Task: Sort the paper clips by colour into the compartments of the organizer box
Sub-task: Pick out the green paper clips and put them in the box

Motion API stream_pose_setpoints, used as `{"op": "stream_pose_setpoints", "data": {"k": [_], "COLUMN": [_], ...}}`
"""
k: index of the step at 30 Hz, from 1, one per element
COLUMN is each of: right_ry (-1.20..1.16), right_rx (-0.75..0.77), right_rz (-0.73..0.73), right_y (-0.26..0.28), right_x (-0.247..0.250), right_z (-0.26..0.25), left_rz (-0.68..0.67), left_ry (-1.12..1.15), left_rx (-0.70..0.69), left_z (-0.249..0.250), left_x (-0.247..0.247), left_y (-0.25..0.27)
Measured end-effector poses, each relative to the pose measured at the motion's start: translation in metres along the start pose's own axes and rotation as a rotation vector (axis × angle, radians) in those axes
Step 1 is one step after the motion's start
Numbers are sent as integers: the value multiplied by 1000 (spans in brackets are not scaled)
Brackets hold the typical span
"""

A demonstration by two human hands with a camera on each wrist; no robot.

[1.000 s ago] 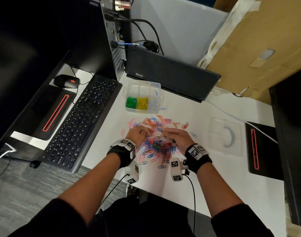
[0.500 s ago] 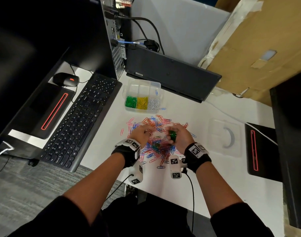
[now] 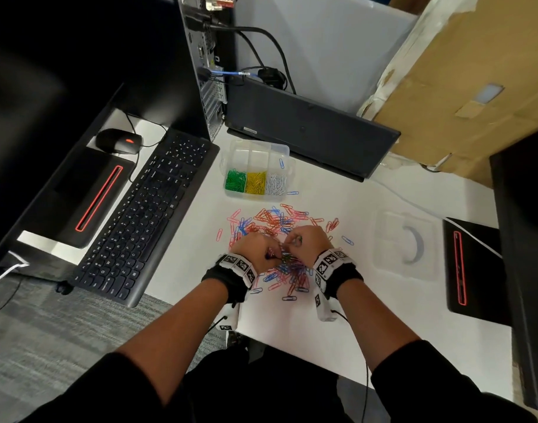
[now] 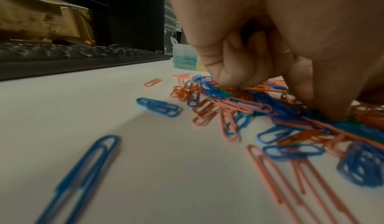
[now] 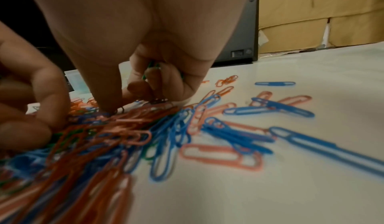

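A mixed pile of paper clips [image 3: 277,219] in blue, orange, pink and a few green lies on the white desk, also seen in the left wrist view [image 4: 239,106] and the right wrist view [image 5: 133,129]. Both hands are down in it, close together. My left hand [image 3: 258,251] [image 4: 270,86] has curled fingers, thumb pressed on the pile, and seems to grip a few clips. My right hand [image 3: 304,242] [image 5: 124,96] holds green clips [image 5: 154,65] in its curled fingers while thumb and forefinger touch the pile. The clear organizer box [image 3: 254,152] behind holds green, yellow and white clips.
A clear lid [image 3: 405,242] lies right of the pile. A black keyboard [image 3: 145,215] and mouse [image 3: 118,141] sit left, a computer tower [image 3: 206,71] and a dark flat device [image 3: 307,129] behind, a cardboard box [image 3: 475,87] at back right, and a black unit [image 3: 472,270] at right.
Half a second ago my right hand was raised with green clips showing. Now it is back down on the pile, and both hands have drawn closer together.
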State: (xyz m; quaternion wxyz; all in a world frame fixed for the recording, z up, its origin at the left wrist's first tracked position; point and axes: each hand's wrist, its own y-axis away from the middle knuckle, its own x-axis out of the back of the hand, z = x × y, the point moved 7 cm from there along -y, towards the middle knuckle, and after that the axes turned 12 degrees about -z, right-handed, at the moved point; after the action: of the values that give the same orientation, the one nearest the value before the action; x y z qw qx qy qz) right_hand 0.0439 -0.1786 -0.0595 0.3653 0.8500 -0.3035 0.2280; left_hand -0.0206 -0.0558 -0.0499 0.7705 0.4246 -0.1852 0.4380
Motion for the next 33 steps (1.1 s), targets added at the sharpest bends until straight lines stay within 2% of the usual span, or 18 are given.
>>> {"op": "stream_pose_setpoints", "data": {"k": [3,5,10,13,17,23,28,32,33], "right_ry": [-44,-158,-806,-973,-1241,-1609,-1651,-1276,-1242], "right_rx": [-1,-7,-71,-73,-120,-160,-207,-263,-261], "right_rz": [-9,-1,-47,-26,-116,-169,-150,-164,-170], "right_y": [2,5,28,41,50,59,49,44,43], "right_x": [3,4,0,-4,-19,-27,-33,-35,-35], "right_z": [6,17,33,37,37,17,20,27,25], "left_rz": [-13,-19,64,124,200,319,389,331,312], "left_ry": [-15,25,223,274,290,510,638,709,712], "left_rx": [13,10,16,60,110,114,127,97,92], "left_z": [-1,-5,-18,-28,-37,-47,-57,-60,-60], "left_x": [0,-2,5,12,17,23,26,22,20], "left_y": [-2,-4,1,5,8,13,20,18,18]}}
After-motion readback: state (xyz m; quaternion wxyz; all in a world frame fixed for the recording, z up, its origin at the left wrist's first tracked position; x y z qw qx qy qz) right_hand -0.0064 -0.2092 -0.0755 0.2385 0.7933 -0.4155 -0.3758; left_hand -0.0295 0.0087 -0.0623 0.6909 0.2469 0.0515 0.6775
